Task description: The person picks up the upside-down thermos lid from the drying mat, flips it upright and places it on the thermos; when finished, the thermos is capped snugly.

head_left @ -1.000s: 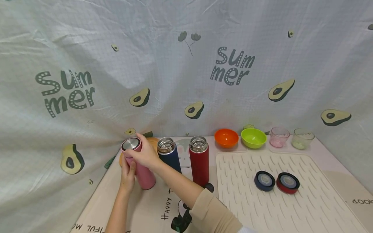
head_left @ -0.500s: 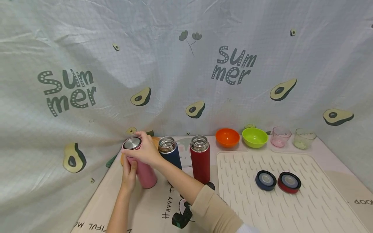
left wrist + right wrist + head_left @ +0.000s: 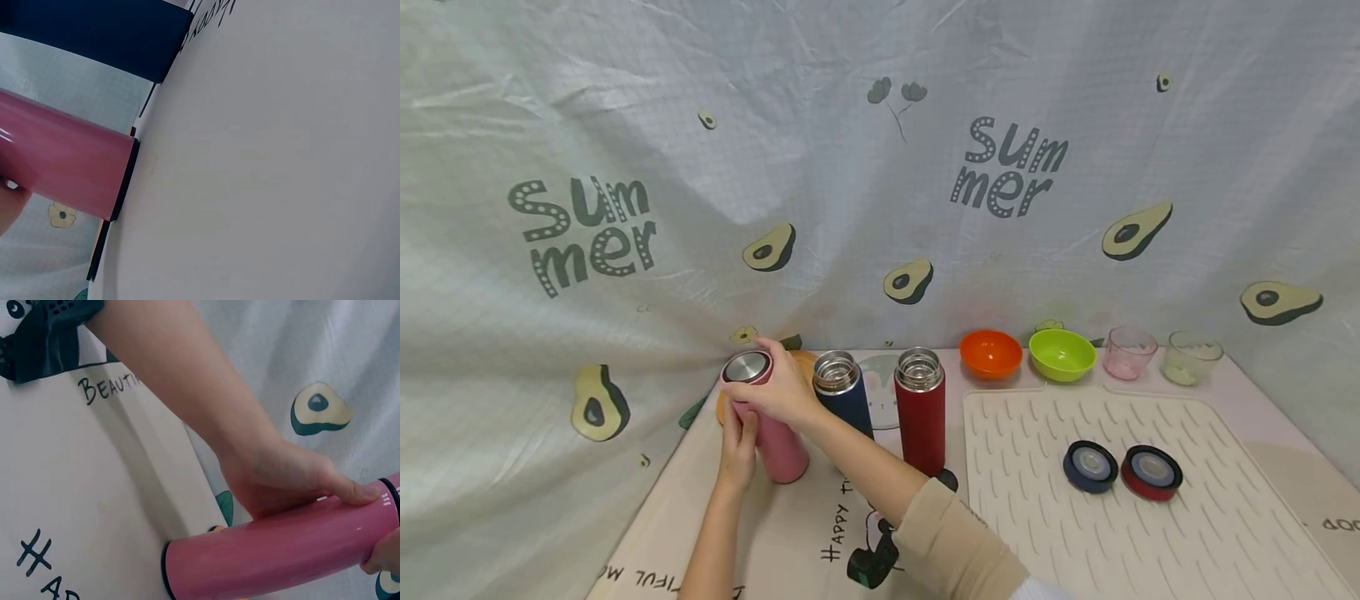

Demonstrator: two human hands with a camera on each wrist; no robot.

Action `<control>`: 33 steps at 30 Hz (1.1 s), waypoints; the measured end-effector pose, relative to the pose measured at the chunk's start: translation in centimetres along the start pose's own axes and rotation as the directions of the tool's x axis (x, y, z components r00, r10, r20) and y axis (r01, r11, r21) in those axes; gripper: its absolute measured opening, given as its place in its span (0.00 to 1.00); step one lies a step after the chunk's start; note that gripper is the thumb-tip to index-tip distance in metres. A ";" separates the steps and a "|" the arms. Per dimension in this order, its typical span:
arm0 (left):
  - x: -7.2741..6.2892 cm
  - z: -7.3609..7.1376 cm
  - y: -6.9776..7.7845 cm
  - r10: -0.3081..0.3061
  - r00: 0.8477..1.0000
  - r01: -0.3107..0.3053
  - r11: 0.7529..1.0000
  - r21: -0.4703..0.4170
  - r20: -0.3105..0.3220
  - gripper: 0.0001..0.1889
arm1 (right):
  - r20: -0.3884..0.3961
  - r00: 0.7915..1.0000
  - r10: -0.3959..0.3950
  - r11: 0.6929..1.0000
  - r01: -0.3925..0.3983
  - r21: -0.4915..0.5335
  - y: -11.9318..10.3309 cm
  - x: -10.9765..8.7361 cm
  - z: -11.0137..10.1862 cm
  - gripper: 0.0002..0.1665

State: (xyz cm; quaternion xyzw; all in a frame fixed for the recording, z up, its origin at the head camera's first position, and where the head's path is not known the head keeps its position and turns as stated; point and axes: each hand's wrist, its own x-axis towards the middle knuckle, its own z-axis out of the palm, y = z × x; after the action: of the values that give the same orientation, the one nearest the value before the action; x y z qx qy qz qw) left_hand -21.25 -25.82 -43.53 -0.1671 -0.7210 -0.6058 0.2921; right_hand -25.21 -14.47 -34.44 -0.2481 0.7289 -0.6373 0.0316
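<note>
A pink thermos bottle (image 3: 781, 450) stands on the table at the left in the head view. Its lid (image 3: 748, 367), with a shiny metal disc on top, sits on it. My right hand (image 3: 782, 387) grips around the lid from the right side. Below it, my left hand (image 3: 739, 450) holds the upper body of the bottle. In the right wrist view the left thumb lies along the pink bottle (image 3: 275, 556) near its dark ring. The left wrist view shows the lower part of the pink bottle (image 3: 69, 156) with its black base.
A navy bottle (image 3: 846, 408) and a red bottle (image 3: 921, 425) stand lidless to the right. Navy (image 3: 1090, 471) and red (image 3: 1152, 475) lids lie on a beige mat (image 3: 1015, 533). Behind are orange (image 3: 991, 358) and green (image 3: 1062, 358) bowls and two glass cups (image 3: 1129, 354).
Everything in the head view has shifted slightly to the right. Both hands keep their hold on the pink bottle and its lid; the right fingers have moved only slightly around the lid.
</note>
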 end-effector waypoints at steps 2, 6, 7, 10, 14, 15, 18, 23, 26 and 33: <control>0.0 0.1 -0.1 0.023 1.000 -0.023 0.999 -0.023 0.003 0.31 | 0.021 1.000 0.009 0.998 -0.010 0.068 0.2 -0.1 -0.1 0.45; 0.3 0.1 -0.3 0.051 0.999 -0.050 0.998 -0.037 0.000 0.30 | 0.017 1.000 -0.001 0.986 -0.001 0.166 0.5 -0.2 -0.2 0.41; 0.3 0.1 -0.3 0.053 0.999 -0.053 0.998 -0.036 0.002 0.29 | 0.007 1.000 -0.007 0.985 0.006 0.171 0.5 -0.2 -0.2 0.39; 0.3 0.2 -0.3 0.054 0.999 -0.054 0.998 -0.045 0.004 0.29 | -0.026 1.000 -0.018 0.987 0.021 0.161 0.7 -0.1 0.0 0.37; 0.2 0.4 -0.3 0.044 0.999 -0.045 0.998 -0.045 -0.011 0.29 | -0.020 1.000 -0.017 0.993 0.020 0.118 0.6 0.0 0.0 0.40; 0.2 0.4 -0.3 0.041 0.999 -0.041 0.998 -0.040 -0.014 0.28 | -0.011 1.000 -0.014 0.994 0.015 0.109 0.5 -0.1 0.0 0.41; 0.1 0.3 -0.3 0.022 1.000 -0.023 1.000 -0.021 -0.021 0.28 | 0.013 1.000 0.001 0.994 -0.003 0.113 0.5 -0.1 0.2 0.41; 0.0 0.3 -0.1 -0.012 1.000 0.012 1.000 0.003 -0.014 0.28 | -0.024 1.000 0.011 0.989 -0.007 0.150 0.5 0.0 0.4 0.39; 0.0 0.4 0.4 -0.025 1.000 0.025 1.000 0.006 0.004 0.29 | -0.011 1.000 0.023 0.991 -0.021 0.134 0.4 -0.1 0.3 0.42; 0.1 0.4 0.5 -0.008 1.000 0.008 1.000 -0.012 0.004 0.29 | 0.003 1.000 0.000 0.977 -0.001 0.215 0.4 -0.1 0.4 0.36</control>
State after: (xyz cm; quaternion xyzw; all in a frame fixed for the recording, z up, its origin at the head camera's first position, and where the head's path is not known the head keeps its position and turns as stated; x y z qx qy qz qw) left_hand -21.11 -25.35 -43.15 -0.1671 -0.7186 -0.6110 0.2870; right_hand -25.13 -14.72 -34.94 -0.2440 0.6557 -0.7120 0.0595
